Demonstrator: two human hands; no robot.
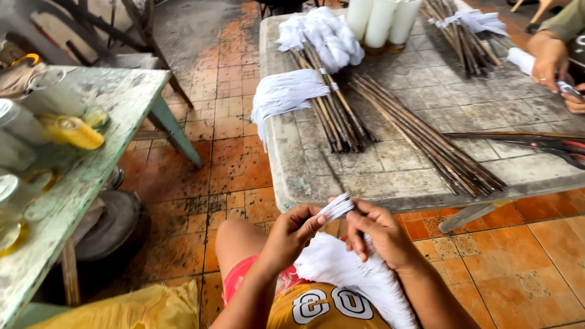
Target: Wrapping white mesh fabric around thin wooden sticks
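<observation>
Left hand (292, 234) and right hand (381, 234) both pinch the white fringe (335, 208) below the table's near edge (365, 198); grip close, keep strands even.

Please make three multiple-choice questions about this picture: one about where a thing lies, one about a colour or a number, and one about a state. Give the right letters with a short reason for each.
1. Where do the red-handled scissors lie?
A. on the grey table, at its right edge
B. on the tiled floor
C. on the person's lap

2. How many white cylinders stand at the far side of that table?
A. one
B. three
C. six

3. What are the person's two hands doing?
A. resting flat on the table
B. both pinching one bunch of white strips
C. hanging free with nothing in them

Answers:
1 A, the scissors lie on the tabletop near the loose brown sticks.
2 B, three stand side by side.
3 B, the left hand and the right hand grip the bunch from both sides.
</observation>
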